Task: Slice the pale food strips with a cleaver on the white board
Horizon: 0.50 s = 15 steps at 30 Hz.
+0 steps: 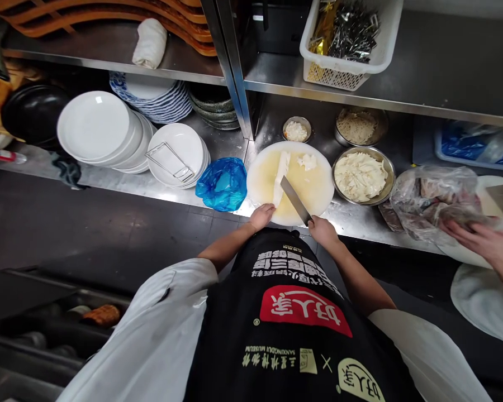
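On the round white cutting board (257, 162) lies a long white roll (283, 165) that looks like dough. My left hand (261, 216) is at the near end of the roll, its fingers closed on that end. In my right hand (324, 232) is the handle of a cleaver (294, 198); its blade slants up and left, with the tip against the roll. A small white piece (307, 162) rests at the board's upper right. Beside the board stands a metal bowl (389, 192) filled with a pale, paste-like mass (360, 176).
Behind the board are a small bowl (296, 129) and a metal bowl of crumbly food (357, 126). To the left are a blue plastic bag (222, 184) and stacked white plates (96, 125). At right, a co-worker's hand (471, 237) touches a clear plastic bag (433, 195). A shelf edge (360, 95) overhangs the counter.
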Motion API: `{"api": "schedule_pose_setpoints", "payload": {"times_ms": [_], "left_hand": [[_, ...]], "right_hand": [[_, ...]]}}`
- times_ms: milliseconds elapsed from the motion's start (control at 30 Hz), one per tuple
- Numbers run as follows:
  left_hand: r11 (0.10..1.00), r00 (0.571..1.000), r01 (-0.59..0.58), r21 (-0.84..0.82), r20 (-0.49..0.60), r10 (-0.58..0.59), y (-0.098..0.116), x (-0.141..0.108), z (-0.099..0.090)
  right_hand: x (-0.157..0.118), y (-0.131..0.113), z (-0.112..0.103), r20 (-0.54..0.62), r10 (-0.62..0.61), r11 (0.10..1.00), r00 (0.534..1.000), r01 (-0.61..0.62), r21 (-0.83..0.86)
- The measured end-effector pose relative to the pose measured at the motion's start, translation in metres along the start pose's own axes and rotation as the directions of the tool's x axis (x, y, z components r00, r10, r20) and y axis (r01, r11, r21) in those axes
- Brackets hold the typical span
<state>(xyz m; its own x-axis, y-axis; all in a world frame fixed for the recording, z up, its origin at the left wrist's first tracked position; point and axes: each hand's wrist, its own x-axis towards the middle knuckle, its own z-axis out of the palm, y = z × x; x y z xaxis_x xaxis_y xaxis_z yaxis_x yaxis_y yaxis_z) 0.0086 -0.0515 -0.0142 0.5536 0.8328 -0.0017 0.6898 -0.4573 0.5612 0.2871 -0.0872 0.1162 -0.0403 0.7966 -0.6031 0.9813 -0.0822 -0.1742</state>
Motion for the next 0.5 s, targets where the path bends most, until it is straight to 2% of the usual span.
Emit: {"api": "schedule_pose_setpoints", "payload": {"times_ms": [67, 200, 333, 500], "left_hand": [[1.0, 1.0, 0.007, 0.025, -0.003, -0.007, 0.0, -0.001, 0.003], [0.998, 1.0, 0.02, 0.067, -0.008, -0.019, 0.001, -0.003, 0.005], [0.997, 1.0, 0.013, 0.077, -0.013, -0.012, 0.001, -0.004, 0.006], [0.998, 0.999, 0.005, 0.063, -0.043, -0.002, 0.0, -0.006, 0.008]], "right_hand": [[-0.006, 0.001, 0.005, -0.028, -0.015, 1.0, 0.999, 0.015, -0.004], [-0.017, 0.002, 0.012, 0.052, -0.024, 0.999, 0.998, 0.026, -0.028], [-0.027, 0.004, 0.018, 0.039, -0.03, 0.999, 0.999, 0.031, -0.019], [-0.035, 0.007, 0.028, 0.1, -0.033, 0.999, 0.994, 0.035, -0.025]]}}
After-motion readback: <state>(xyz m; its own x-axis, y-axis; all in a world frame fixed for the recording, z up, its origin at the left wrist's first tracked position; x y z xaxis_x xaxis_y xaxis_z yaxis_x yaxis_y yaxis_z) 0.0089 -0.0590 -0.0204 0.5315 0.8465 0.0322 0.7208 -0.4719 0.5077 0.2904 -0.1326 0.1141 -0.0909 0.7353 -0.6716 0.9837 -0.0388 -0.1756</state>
